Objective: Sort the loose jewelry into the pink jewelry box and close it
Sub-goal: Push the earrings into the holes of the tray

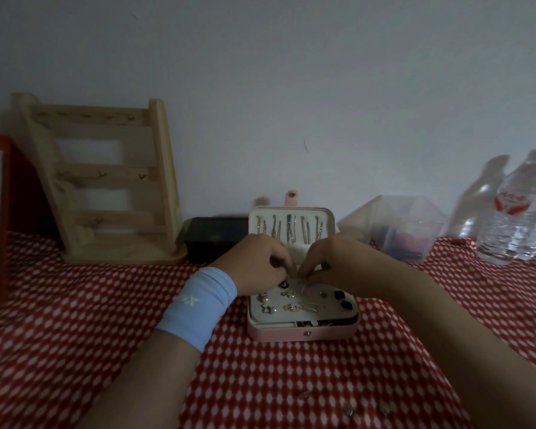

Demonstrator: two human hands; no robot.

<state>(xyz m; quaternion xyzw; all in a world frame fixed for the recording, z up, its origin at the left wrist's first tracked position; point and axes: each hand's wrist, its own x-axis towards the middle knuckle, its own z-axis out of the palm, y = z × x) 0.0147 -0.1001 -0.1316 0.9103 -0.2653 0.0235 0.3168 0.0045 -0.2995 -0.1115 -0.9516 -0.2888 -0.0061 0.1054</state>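
- While the left hand (257, 261) curls its fingertips over the open pink jewelry box (304, 334) at centre, sorting seems midway.
- Right hand (328, 261) mirrors it; whether either pinches a piece, I cannot tell.
- Loose jewelry (348, 408), nearer and rightward, probably needs a fine pinch next.

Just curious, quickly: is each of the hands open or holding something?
Left hand: fingers curled over the pink jewelry box; grip cannot be told.
Right hand: pinches a small silvery piece.
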